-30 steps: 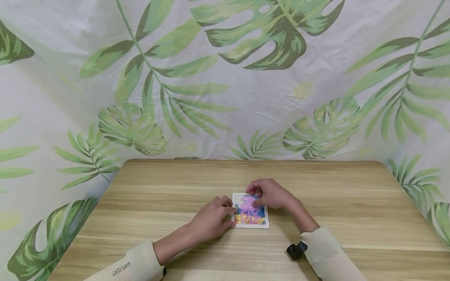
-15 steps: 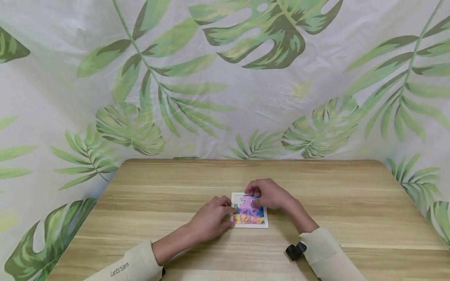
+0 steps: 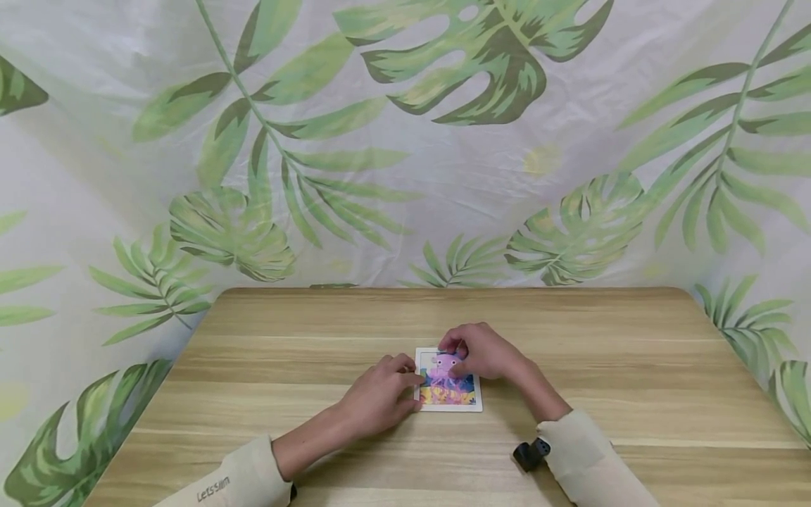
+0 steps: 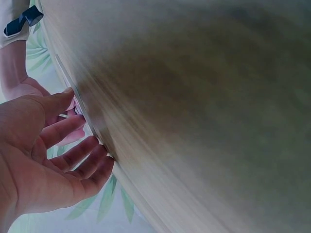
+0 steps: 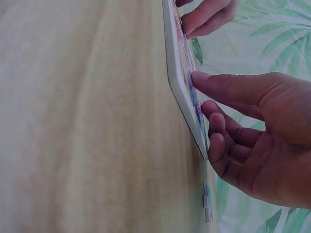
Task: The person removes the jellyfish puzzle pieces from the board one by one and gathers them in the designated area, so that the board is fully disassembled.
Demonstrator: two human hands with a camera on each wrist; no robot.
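Note:
A square jigsaw puzzle (image 3: 447, 407) with a white border lies on the table, showing a pink octopus over yellow and blue. Its upper-left corner is pale. My left hand (image 3: 376, 396) touches the left border, with the thumb at the near corner; the left wrist view shows this hand (image 4: 58, 145) with fingers extended to the edge. From the far right, my right hand (image 3: 484, 352) reaches over the puzzle, thumb on the octopus. In the right wrist view, that hand (image 5: 265, 128) has its other fingers curled at the puzzle's rim; I cannot tell whether they pinch a piece.
Small flat pieces (image 5: 206, 201) lie on the wooden table (image 3: 285, 338) past the puzzle's corner in the right wrist view. Behind the table hangs a leaf-patterned cloth (image 3: 405, 176). A black wrist camera (image 3: 531, 454) sits at the right sleeve.
The right thumb has slid slightly left and nearer across the octopus. The left hand keeps its place at the border. The whole head view has shifted a little.

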